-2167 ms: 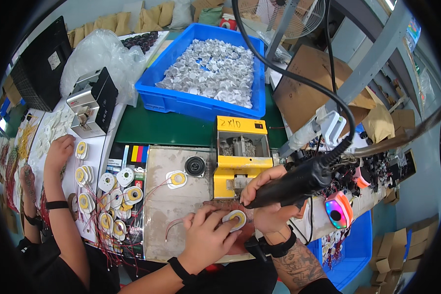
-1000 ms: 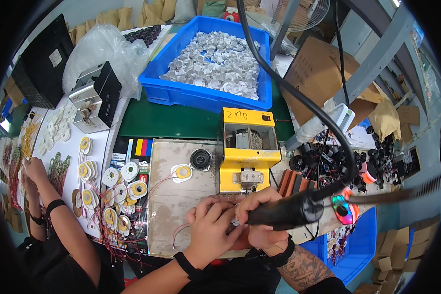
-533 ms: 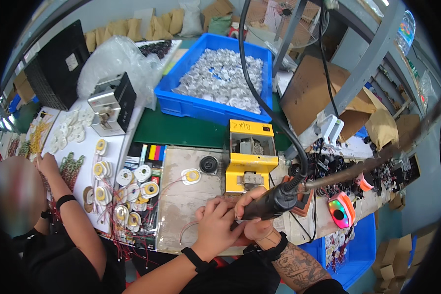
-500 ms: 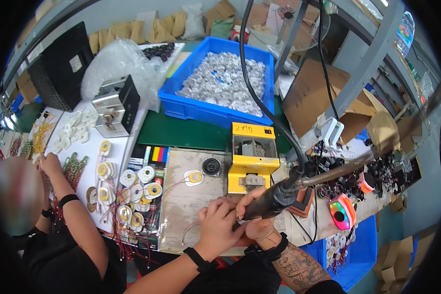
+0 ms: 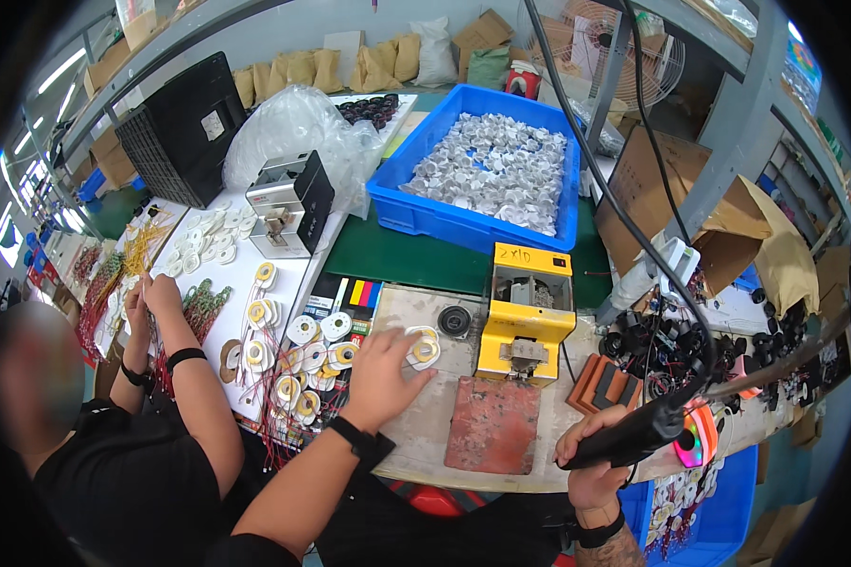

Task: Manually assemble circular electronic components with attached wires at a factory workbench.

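In my right hand (image 5: 596,458) is a black electric screwdriver (image 5: 633,433), held by its barrel, with a cable trailing off to the upper right. My left hand (image 5: 383,373) is open over the bench, fingers extended to a white disc with a yellow coil (image 5: 425,352); its fingertips are at the disc's edge, and I cannot tell whether they touch. A black round speaker (image 5: 454,321) lies just beyond. Between my hands sits a worn reddish block (image 5: 492,425), in front of a yellow screw feeder (image 5: 526,317).
Left of the mat is a pile of wired white discs (image 5: 307,359). A co-worker's hands (image 5: 156,293) handle wires there. A blue bin (image 5: 397,217) of white parts stands behind. Stacked brown blocks (image 5: 600,383), a lit orange device (image 5: 695,435) and a metal post (image 5: 728,142) are at right.
My hands were together around the screwdriver above the block. Now my left hand has moved left to the coil disc, and my right has carried the screwdriver right, uncovering the block.
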The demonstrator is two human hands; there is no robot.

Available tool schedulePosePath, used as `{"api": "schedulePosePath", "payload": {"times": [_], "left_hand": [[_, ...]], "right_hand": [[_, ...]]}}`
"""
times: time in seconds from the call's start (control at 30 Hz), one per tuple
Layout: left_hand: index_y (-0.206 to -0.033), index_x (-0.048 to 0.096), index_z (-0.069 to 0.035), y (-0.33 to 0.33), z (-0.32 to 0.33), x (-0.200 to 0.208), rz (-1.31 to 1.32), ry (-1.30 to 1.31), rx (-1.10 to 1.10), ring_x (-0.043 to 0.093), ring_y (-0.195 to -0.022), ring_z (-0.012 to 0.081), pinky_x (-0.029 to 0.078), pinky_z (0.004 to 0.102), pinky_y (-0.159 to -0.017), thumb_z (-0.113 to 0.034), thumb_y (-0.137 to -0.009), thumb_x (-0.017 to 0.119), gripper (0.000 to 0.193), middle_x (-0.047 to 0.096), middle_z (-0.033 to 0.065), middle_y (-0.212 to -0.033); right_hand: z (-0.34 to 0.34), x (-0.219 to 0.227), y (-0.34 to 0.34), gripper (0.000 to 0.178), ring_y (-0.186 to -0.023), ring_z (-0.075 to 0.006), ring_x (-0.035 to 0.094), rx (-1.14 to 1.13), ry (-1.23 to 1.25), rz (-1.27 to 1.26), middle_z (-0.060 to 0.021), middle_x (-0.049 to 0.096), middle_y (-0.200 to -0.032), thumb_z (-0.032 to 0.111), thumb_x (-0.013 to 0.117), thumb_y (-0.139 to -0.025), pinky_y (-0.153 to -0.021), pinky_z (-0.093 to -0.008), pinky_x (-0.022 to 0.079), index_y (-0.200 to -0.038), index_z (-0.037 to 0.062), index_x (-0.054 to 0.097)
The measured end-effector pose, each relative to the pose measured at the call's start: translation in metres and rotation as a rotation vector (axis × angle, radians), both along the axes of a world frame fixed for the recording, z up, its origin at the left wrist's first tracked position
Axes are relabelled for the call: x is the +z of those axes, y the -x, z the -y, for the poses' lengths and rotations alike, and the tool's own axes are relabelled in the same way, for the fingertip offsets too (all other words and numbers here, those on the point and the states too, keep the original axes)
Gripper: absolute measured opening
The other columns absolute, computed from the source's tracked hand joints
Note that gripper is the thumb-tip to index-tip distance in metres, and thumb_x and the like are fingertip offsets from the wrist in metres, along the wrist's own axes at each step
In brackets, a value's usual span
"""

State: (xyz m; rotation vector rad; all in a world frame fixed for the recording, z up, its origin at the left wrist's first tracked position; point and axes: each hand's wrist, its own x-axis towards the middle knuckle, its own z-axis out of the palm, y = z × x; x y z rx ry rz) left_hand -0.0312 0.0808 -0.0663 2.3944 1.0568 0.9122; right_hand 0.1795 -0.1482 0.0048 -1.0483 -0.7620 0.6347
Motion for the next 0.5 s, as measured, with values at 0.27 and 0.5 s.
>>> {"api": "schedulePosePath", "payload": {"times": [0.27, 0.5], "left_hand": [[-0.143, 0.057, -0.009, 0.004, 0.021, 0.030, -0.345, 0.255, 0.030, 0.067, -0.101, 0.0382, 0.056, 0.0443, -0.088, -0.029, -0.080, 0.083, 0.071, 0.062, 0.0222, -0.119], [-0.145, 0.053, -0.006, -0.004, 0.061, 0.029, -0.146, 0.454, -0.033, 0.069, -0.066, 0.0267, 0.058, 0.0391, -0.067, -0.019, -0.083, 0.082, 0.070, 0.071, 0.0207, -0.111]], "right_hand": [[0.031, -0.027, -0.021, 0.092, -0.058, -0.0167, 0.054, -0.070, 0.083, 0.114, -0.0063, 0.051, -0.069, 0.089, 0.063, -0.075, -0.055, -0.0296, 0.048, -0.104, 0.0052, 0.041], [0.043, -0.056, -0.043, 0.094, -0.061, -0.0204, 0.062, 0.014, 0.051, -0.255, -0.0129, 0.065, -0.073, 0.071, 0.091, -0.058, -0.056, -0.0319, 0.051, -0.104, -0.0010, 0.053]]}}
